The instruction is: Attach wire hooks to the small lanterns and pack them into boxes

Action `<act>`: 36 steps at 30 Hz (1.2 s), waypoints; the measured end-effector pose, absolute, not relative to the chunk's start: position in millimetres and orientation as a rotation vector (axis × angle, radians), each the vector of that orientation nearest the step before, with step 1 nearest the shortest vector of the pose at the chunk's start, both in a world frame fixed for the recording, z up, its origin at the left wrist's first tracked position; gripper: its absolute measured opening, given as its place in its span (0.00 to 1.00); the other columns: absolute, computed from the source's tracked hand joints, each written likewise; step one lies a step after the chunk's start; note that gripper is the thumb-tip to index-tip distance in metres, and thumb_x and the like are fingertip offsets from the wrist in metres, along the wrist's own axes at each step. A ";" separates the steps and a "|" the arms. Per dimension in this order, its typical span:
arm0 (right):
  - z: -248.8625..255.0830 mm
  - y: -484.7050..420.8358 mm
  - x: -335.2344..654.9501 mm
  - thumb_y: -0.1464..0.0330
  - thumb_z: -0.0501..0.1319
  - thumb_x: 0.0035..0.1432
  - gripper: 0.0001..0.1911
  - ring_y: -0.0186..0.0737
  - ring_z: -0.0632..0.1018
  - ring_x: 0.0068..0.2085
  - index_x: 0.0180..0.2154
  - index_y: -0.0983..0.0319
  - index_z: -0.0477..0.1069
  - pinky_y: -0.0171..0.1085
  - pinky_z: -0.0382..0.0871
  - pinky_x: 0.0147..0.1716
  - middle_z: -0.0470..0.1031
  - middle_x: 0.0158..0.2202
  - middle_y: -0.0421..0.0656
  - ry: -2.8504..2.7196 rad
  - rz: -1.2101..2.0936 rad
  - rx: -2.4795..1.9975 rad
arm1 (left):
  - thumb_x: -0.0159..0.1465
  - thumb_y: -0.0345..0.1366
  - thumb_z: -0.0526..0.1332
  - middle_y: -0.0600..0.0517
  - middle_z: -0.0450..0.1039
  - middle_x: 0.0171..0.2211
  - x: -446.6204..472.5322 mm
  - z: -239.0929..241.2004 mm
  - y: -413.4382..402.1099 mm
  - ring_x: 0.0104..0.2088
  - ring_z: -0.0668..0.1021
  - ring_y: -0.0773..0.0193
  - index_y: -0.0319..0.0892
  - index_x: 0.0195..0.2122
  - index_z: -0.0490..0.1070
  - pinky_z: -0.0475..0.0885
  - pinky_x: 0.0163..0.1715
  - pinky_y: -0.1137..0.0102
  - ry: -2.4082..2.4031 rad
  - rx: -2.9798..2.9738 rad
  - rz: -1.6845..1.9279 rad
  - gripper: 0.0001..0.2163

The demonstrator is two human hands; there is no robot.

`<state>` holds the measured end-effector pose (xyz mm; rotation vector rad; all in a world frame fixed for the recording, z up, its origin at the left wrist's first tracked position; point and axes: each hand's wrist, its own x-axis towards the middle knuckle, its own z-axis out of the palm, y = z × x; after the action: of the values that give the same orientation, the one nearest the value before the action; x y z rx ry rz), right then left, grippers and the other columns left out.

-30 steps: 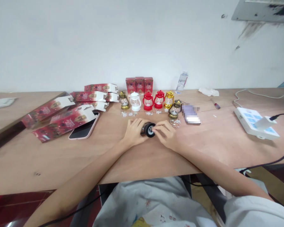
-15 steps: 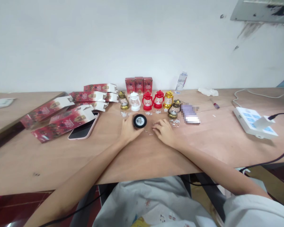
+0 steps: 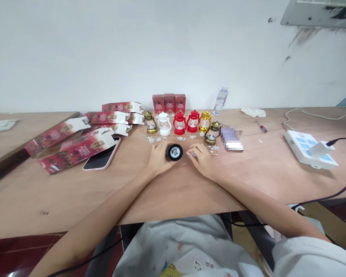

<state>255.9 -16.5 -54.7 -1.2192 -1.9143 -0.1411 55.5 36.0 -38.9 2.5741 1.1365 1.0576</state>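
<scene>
My left hand (image 3: 159, 158) is wrapped round a dark lantern (image 3: 175, 152), whose round black base faces the camera; the rest of it is hidden. Just to the right, my right hand (image 3: 200, 158) has its thumb and fingers closed together, apart from the base. Something small and greyish shows at those fingertips, too small to name. A thin bent wire (image 3: 183, 163) lies below the dark base. Behind the hands stand a bronze lantern (image 3: 150, 124), a white lantern (image 3: 164, 125), two red lanterns (image 3: 179, 125), a gold lantern (image 3: 205, 122) and another bronze lantern (image 3: 212, 134).
Small metal pieces (image 3: 181, 139) lie before the lanterns. Red boxes (image 3: 169, 104) stand behind, and opened boxes (image 3: 75, 150) overlap a phone (image 3: 102, 158) at left. To the right are a bottle (image 3: 220, 100), a screwdriver (image 3: 262, 127) and a white power strip (image 3: 308, 149).
My left hand has moved slightly right with the dark lantern, bringing its base closer to my right hand. The fingers of my right hand have shifted a little.
</scene>
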 end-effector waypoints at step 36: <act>-36.0 -36.1 248.2 0.74 0.59 0.59 0.07 0.42 0.75 0.40 0.41 0.62 0.70 0.41 0.69 0.39 0.75 0.40 0.50 -1.904 -0.629 -0.854 | 0.57 0.42 0.61 0.47 0.74 0.45 64.8 -33.3 16.0 0.45 0.75 0.55 0.41 0.48 0.64 0.59 0.41 0.63 0.943 2.746 1.025 0.20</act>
<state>248.2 -36.1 -36.0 -0.8542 -1.9042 -0.6289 64.8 16.0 -33.3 2.7462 0.9427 1.0255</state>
